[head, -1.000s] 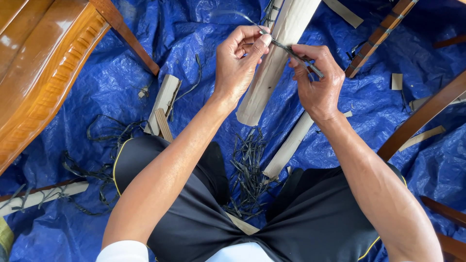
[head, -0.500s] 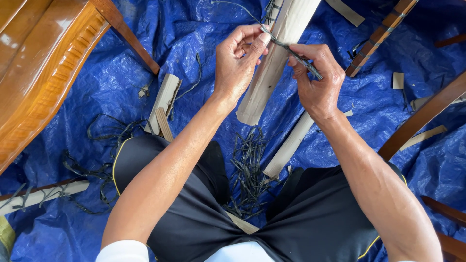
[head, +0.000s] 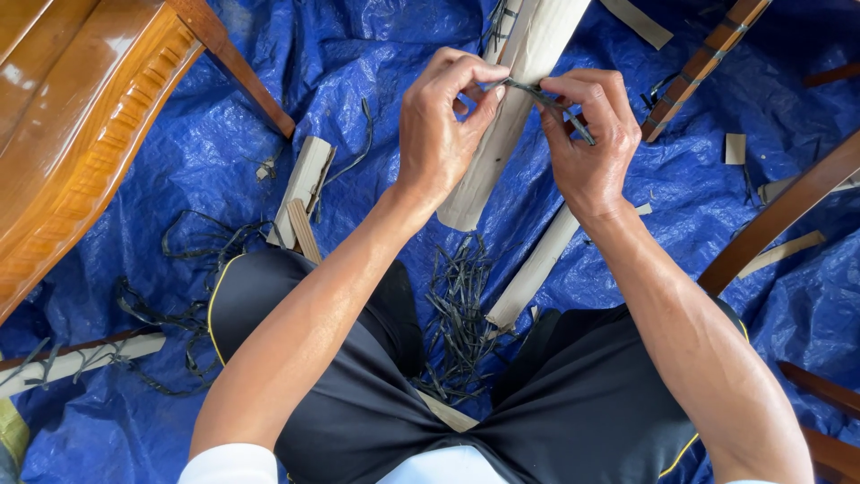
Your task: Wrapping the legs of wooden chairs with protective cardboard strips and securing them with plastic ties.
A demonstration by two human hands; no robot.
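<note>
Dark strip (head: 537, 94) stretches between both hands, just above a pale wooden slat (head: 502, 134) that slants over the blue tarp (head: 349, 54). Left hand (head: 443, 125) pinches one end with closed fingertips; right hand (head: 587, 134) grips the other. Cut dark strips (head: 457, 314) lie heaped between the knees.

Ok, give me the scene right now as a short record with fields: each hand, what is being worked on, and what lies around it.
left hand: pinches one end of a thin dark strip against a pale wooden slat
right hand: grips the strip's other end and a small dark-handled tool, its tip hidden
slat: tilted, leaning away over the lap
below hands: pile of dark strip cuttings on a blue tarp
left side: polished wooden furniture
right side: brown wooden frame pieces
</note>
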